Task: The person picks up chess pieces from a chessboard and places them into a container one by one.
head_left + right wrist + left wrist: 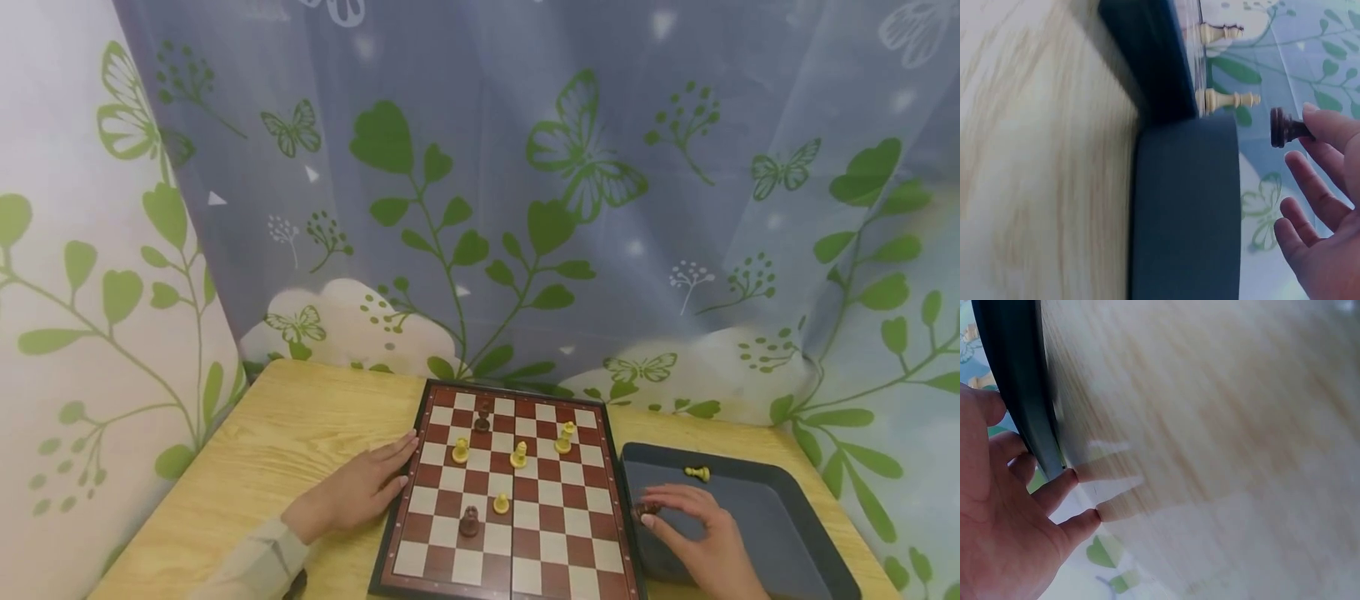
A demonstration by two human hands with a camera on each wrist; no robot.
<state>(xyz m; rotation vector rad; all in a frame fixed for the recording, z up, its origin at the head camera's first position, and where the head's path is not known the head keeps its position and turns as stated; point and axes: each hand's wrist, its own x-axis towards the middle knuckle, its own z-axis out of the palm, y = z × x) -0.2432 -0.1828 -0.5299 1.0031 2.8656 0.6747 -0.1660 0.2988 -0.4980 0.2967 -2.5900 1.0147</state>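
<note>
My right hand (701,529) pinches a dark brown chess piece (1280,127) between thumb and fingertips. In the head view it is over the tray's left side, close to the board's right edge; in the right wrist view the piece's round base points away from the hand and its top is hidden by the fingers. My left hand (352,492) lies beside the chessboard (551,546), its extended fingers touching the board's left edge. On the squares stand two brown pieces, one far (482,419) and one near (469,522), and several yellow pieces, among them a small pawn (501,503).
To the right of the board sits a dark grey tray (780,525), where a yellow piece (697,473) lies on its side. Both are on a wooden table (315,417). A patterned curtain (480,208) hangs behind the table's back edge.
</note>
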